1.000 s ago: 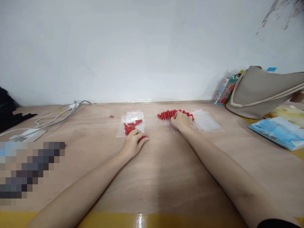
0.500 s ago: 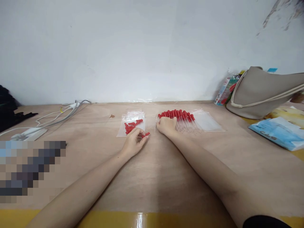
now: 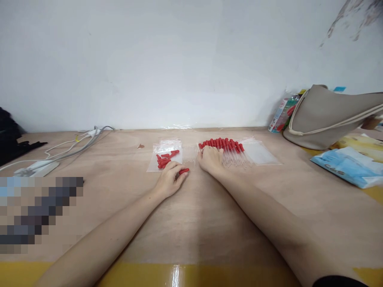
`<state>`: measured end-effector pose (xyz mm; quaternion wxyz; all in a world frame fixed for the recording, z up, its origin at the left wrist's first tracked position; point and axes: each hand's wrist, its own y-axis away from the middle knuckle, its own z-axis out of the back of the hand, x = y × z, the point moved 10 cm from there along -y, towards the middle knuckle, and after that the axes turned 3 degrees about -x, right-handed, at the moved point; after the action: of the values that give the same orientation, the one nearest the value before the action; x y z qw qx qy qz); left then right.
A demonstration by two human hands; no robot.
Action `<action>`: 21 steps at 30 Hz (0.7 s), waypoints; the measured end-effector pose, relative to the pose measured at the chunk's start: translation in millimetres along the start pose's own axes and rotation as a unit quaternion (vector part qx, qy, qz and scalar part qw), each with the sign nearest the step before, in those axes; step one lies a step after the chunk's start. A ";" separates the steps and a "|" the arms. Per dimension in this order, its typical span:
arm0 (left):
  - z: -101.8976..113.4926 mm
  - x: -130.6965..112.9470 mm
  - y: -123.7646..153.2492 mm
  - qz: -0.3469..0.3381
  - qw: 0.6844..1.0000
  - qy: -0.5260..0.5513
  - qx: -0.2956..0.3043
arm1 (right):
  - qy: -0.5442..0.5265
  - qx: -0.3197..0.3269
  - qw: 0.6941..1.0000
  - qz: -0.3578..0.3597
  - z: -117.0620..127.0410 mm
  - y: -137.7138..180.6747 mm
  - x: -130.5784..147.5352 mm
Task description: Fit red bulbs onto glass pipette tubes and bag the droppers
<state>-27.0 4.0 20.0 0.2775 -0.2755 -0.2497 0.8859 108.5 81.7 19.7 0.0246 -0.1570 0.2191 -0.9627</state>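
My left hand (image 3: 170, 179) is closed in a pinch on a red rubber dropper bulb (image 3: 184, 171), which points to the right. Beside it, several loose red bulbs (image 3: 164, 162) lie on a clear zip bag (image 3: 152, 165). My right hand (image 3: 211, 158) is closed with its fingertips around a thin glass dropper tube (image 3: 198, 146), whose upper end sticks out above them. Between the hands, bare glass tubes (image 3: 188, 153) lie in a row. Behind and right of my right hand lies a row of glass droppers (image 3: 236, 157) fitted with red bulbs (image 3: 221, 142); the hand hides part of them.
Another clear bag (image 3: 265, 153) lies right of the droppers. Farther right are a blue tissue pack (image 3: 338, 167), a grey-beige bag (image 3: 326, 115) and a plastic bottle (image 3: 281, 115). A power strip (image 3: 38, 169) with cables stands at left. The wall (image 3: 179, 71) bounds the table behind.
My left fingers have shifted slightly on the red bulb, which now sits more level. At my right fingertips the tube's upper end has come into view.
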 end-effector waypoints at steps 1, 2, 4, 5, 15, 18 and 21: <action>0.6 -1.2 0.0 -0.002 1.000 0.004 -0.002 | -0.013 -0.031 0.999 0.025 7.1 5.0 0.9; 1.2 -2.3 0.1 -0.005 1.000 0.008 -0.003 | -0.029 -0.055 0.997 0.053 12.9 11.1 1.2; 1.6 -4.4 0.1 -0.011 1.000 0.014 -0.001 | -0.064 -0.076 0.988 0.115 20.3 26.1 0.1; 1.3 -5.5 0.0 -0.015 1.000 0.014 0.002 | -0.081 -0.077 0.983 0.147 22.6 34.7 -1.2; -13.5 -23.0 -2.0 -0.050 0.997 -0.023 0.050 | -0.136 -0.069 0.942 0.300 49.0 94.7 -14.6; -18.8 -31.9 -1.8 -0.071 0.996 -0.016 0.059 | -0.137 -0.077 0.937 0.312 50.7 94.9 -6.7; -20.2 -34.9 -1.5 -0.078 0.995 -0.021 0.058 | -0.134 -0.081 0.928 0.339 50.0 96.5 1.9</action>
<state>10.5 -11.0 18.4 0.3557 -0.2201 -0.2240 0.8803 120.2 -26.4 21.5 0.3655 -0.2023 0.3308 -0.8462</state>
